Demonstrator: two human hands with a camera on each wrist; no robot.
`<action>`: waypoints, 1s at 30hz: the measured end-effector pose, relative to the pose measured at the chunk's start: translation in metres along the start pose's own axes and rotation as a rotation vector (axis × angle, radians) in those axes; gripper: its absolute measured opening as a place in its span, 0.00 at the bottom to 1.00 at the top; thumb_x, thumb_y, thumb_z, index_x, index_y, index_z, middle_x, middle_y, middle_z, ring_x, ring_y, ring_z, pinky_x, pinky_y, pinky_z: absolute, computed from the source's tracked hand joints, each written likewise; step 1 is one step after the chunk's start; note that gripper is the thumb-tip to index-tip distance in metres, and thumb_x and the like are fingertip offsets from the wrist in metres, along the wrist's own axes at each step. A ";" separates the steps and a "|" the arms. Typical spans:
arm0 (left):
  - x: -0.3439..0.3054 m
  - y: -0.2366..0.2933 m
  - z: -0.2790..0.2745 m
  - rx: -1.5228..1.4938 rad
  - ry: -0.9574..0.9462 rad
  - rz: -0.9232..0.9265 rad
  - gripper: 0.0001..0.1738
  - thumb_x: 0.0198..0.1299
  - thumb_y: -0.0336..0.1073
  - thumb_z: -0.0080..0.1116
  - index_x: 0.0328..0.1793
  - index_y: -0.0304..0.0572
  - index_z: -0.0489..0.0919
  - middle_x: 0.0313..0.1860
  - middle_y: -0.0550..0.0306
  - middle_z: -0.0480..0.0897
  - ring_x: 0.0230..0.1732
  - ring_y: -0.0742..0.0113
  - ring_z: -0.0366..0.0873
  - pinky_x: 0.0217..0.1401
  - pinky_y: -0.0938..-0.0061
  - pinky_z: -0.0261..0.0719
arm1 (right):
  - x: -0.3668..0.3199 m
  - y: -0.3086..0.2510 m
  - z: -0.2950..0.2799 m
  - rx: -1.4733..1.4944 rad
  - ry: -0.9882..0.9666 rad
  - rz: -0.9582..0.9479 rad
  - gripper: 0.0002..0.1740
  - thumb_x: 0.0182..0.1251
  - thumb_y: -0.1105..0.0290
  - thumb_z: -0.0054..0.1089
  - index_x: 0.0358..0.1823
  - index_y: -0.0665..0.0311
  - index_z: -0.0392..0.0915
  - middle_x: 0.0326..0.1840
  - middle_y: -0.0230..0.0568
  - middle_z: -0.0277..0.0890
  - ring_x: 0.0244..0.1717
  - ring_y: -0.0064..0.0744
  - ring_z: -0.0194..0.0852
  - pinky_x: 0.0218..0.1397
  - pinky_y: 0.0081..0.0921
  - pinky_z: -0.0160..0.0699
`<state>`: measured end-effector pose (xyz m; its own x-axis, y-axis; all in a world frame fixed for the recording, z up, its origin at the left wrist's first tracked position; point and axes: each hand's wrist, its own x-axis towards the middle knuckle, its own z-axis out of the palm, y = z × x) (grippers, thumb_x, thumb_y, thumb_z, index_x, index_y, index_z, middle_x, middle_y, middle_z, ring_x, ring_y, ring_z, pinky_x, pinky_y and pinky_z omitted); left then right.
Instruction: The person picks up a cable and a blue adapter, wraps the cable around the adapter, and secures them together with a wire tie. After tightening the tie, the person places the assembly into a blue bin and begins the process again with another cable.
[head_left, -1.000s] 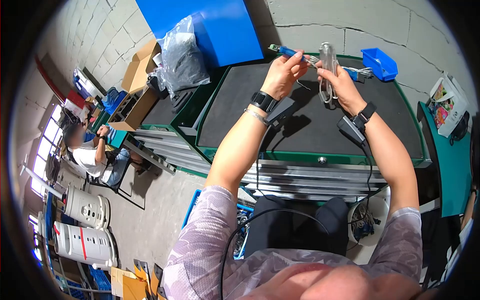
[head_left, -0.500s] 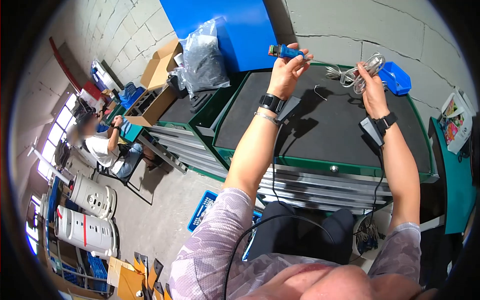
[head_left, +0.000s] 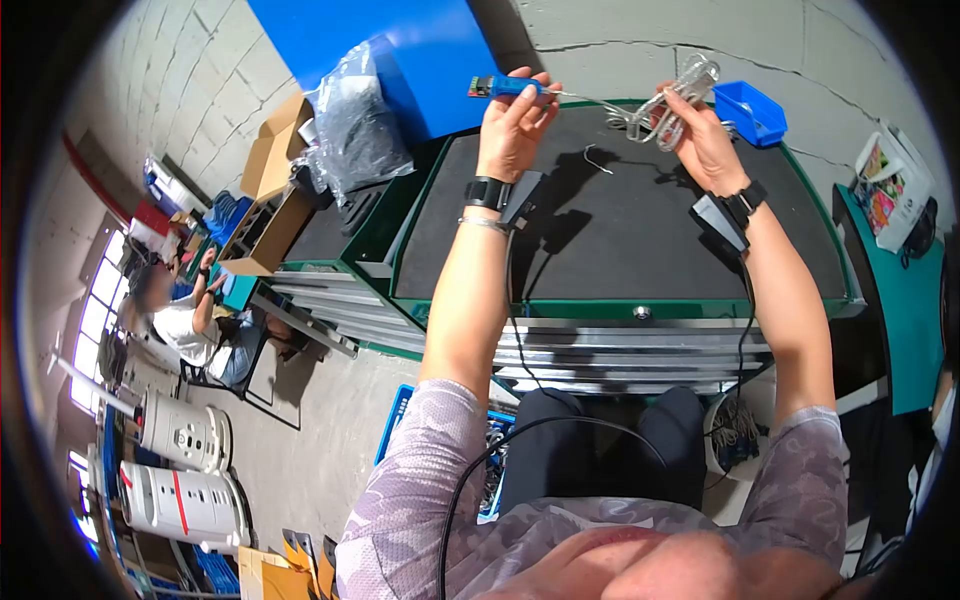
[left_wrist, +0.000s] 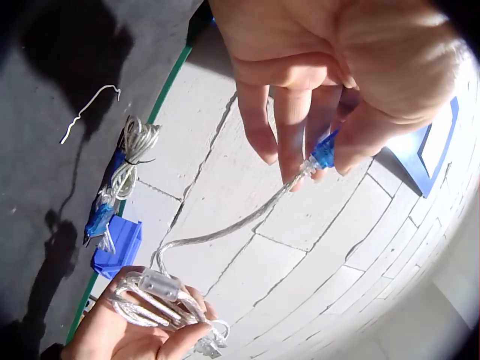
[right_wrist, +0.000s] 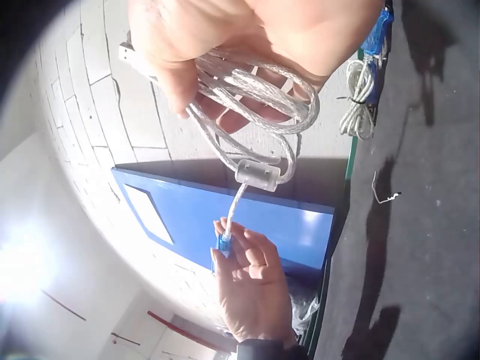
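My left hand [head_left: 515, 130] pinches a translucent blue connector [head_left: 508, 86], whose metal end points left in the head view. From its other end a clear-jacketed silver cable [left_wrist: 217, 234] runs to my right hand [head_left: 708, 152], slightly slack in the left wrist view. That hand grips the rest of the cable as a loose coil [right_wrist: 251, 101] between thumb and fingers. A clear cylindrical bead [right_wrist: 257, 175] sits on the cable just outside the coil, and a metal plug [right_wrist: 127, 52] sticks out past the right thumb. Both hands are raised over the dark bench mat [head_left: 480, 250].
A thin white tie [head_left: 597, 160] lies on the mat. Behind the right hand are a bundled cable with blue ends [left_wrist: 131, 157] and a blue bin [head_left: 750, 113]. Leftward stand a bag of dark parts [head_left: 360, 130], an open carton [head_left: 265, 180] and a seated person [head_left: 190, 325].
My hands have moved apart from close together, drawing out a length of cable between them. The blue connector has turned to point left. The head view has shifted back and forth.
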<state>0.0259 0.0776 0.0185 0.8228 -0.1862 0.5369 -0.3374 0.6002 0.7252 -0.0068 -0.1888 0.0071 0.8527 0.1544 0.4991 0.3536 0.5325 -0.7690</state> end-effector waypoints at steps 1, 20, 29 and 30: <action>-0.001 0.001 0.001 0.008 -0.001 -0.011 0.24 0.67 0.34 0.58 0.67 0.44 0.66 0.61 0.51 0.76 0.62 0.55 0.76 0.61 0.63 0.79 | 0.000 0.001 0.000 -0.006 -0.002 -0.004 0.16 0.72 0.63 0.57 0.54 0.65 0.74 0.44 0.33 0.76 0.44 0.24 0.74 0.48 0.22 0.73; -0.011 -0.012 0.028 0.139 -0.123 -0.145 0.21 0.69 0.38 0.55 0.65 0.42 0.69 0.50 0.53 0.81 0.52 0.59 0.82 0.54 0.70 0.79 | -0.010 0.014 0.017 -0.044 -0.246 0.258 0.17 0.70 0.62 0.59 0.54 0.65 0.75 0.44 0.32 0.75 0.40 0.19 0.74 0.46 0.18 0.76; -0.013 -0.012 0.034 0.212 -0.194 -0.116 0.22 0.68 0.38 0.57 0.65 0.40 0.69 0.50 0.52 0.82 0.50 0.63 0.82 0.52 0.75 0.79 | -0.008 0.021 0.014 -0.309 -0.225 0.153 0.18 0.70 0.58 0.59 0.52 0.64 0.74 0.41 0.31 0.75 0.41 0.19 0.72 0.47 0.20 0.72; -0.014 -0.012 0.036 0.238 -0.191 -0.115 0.22 0.68 0.38 0.57 0.65 0.39 0.70 0.50 0.51 0.82 0.50 0.64 0.82 0.52 0.76 0.79 | -0.008 0.021 0.014 -0.401 -0.211 0.152 0.19 0.71 0.57 0.58 0.52 0.64 0.74 0.42 0.31 0.75 0.42 0.19 0.72 0.47 0.20 0.71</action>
<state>0.0024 0.0452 0.0181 0.7688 -0.3983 0.5004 -0.3631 0.3723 0.8542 -0.0120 -0.1673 -0.0073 0.8241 0.3939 0.4070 0.3867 0.1336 -0.9125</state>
